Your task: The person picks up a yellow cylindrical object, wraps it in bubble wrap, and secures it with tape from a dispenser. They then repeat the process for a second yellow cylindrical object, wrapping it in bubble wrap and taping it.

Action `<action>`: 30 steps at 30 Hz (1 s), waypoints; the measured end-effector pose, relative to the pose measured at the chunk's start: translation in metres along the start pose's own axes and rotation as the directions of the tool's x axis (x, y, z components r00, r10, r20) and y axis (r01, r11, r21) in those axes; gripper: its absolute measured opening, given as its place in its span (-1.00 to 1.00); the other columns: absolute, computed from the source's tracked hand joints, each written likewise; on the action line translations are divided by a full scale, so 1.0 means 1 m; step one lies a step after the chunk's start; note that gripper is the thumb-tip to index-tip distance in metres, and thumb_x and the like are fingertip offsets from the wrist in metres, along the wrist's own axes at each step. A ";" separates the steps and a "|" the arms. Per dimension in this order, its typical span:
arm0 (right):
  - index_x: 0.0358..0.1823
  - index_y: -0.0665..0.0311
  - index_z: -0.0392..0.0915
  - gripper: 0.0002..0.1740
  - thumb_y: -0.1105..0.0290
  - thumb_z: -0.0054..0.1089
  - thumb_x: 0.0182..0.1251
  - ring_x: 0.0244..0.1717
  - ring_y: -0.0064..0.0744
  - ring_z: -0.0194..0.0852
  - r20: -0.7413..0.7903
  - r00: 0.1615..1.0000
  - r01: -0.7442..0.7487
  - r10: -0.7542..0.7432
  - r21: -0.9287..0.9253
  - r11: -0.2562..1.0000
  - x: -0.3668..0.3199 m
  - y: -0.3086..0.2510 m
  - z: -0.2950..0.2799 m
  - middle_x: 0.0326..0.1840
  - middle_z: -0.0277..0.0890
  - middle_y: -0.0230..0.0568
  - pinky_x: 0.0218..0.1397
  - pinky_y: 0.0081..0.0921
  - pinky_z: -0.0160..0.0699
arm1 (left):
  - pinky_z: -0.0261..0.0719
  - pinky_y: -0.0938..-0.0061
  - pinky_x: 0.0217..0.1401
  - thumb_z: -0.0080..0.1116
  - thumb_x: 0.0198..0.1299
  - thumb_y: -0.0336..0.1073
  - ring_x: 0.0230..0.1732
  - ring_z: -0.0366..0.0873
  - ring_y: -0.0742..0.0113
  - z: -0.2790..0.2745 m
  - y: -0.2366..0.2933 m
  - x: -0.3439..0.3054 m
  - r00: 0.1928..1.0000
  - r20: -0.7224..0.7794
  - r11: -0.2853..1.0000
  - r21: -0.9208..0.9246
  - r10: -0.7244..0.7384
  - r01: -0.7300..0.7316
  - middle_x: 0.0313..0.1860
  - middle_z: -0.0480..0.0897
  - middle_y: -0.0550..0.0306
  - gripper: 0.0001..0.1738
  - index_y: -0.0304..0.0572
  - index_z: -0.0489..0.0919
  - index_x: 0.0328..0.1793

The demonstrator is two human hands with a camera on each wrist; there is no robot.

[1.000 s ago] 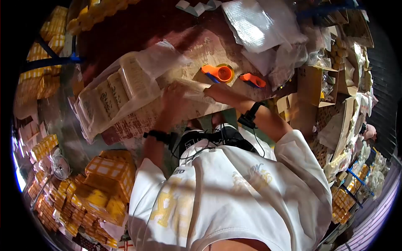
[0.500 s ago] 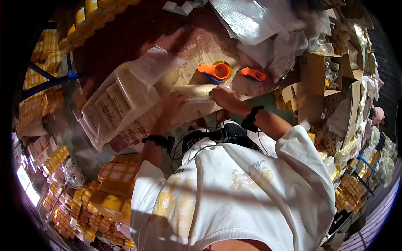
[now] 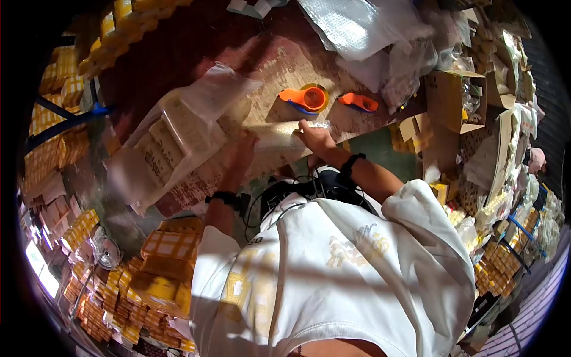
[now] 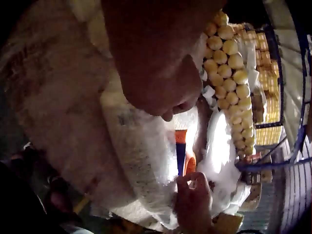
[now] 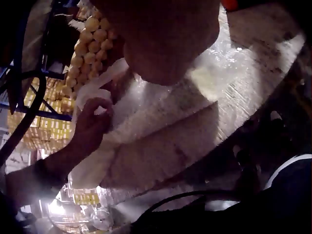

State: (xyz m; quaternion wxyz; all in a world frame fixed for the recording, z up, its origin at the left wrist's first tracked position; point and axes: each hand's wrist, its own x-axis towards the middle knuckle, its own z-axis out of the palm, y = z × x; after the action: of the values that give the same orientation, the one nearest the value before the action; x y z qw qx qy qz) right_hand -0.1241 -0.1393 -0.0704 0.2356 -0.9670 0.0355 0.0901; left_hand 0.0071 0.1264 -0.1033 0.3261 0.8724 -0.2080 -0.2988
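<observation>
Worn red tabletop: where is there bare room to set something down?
The dark red stretch between the clear plastic bag and silvery bubble-wrap sheet looks bare. Crowded: around the long clear-wrapped bundle, left hand and right hand.

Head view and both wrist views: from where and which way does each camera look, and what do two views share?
Head: worn on the head, facing forward and down at the table, left hand, right hand and white shirt.
Left wrist: on that wrist, looking past the left hand along the wrapped roll to the right hand.
Right wrist: on that wrist, looking past the right hand to the left hand.
Shared: both wrist views show both hands.
</observation>
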 end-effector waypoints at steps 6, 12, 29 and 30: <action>0.20 -0.03 0.59 -0.54 0.20 0.34 0.25 -0.12 -0.32 0.51 0.028 0.994 0.108 -0.104 -0.288 0.951 0.007 0.013 0.010 -0.11 0.32 -0.35 -0.22 -0.43 0.53 | 0.56 0.05 0.00 0.34 0.25 -0.25 -0.07 0.58 -0.11 -0.030 0.022 0.027 0.843 -0.075 0.768 0.462 0.532 -0.444 -0.13 0.60 0.00 -0.76 -0.16 0.60 -0.04; 0.22 0.05 0.54 -0.34 -0.16 0.39 0.20 0.14 0.00 0.43 0.113 0.978 0.166 -0.176 0.099 0.981 0.055 -0.017 0.000 0.18 0.49 -0.19 0.08 -0.10 0.50 | 0.54 0.07 0.04 0.34 0.30 -0.20 0.00 0.55 -0.06 -0.037 0.018 0.052 0.978 0.171 0.990 0.044 0.122 -0.132 -0.10 0.58 -0.05 -0.77 -0.16 0.60 -0.08; -0.05 0.32 0.44 -0.53 0.20 0.48 0.24 0.02 0.13 0.51 0.198 0.980 -0.134 0.026 0.555 0.821 0.057 -0.007 0.037 -0.04 0.49 0.05 0.01 -0.08 0.52 | 0.31 -0.03 0.52 0.24 0.35 0.11 0.51 0.24 -0.45 0.081 0.083 0.039 0.804 -0.502 0.938 -0.290 -0.317 0.189 0.54 0.21 -0.50 0.01 -0.03 -0.04 0.75; -0.04 0.32 0.43 -0.54 0.22 0.48 0.24 0.02 0.11 0.50 0.280 0.960 -0.179 0.003 0.609 0.773 0.052 -0.004 0.043 -0.04 0.48 0.04 0.02 -0.09 0.52 | 0.31 -0.05 0.52 0.26 0.34 0.10 0.51 0.22 -0.49 0.076 0.089 0.039 0.813 -0.504 0.953 -0.226 -0.292 0.202 0.56 0.16 -0.52 0.02 0.05 -0.04 0.76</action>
State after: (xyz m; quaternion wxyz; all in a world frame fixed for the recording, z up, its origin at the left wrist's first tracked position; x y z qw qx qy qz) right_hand -0.0799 -0.1171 -0.1163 0.5425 -0.8091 0.0792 0.2118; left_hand -0.0286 0.0085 -0.1029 0.3990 0.9108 0.0308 -0.1012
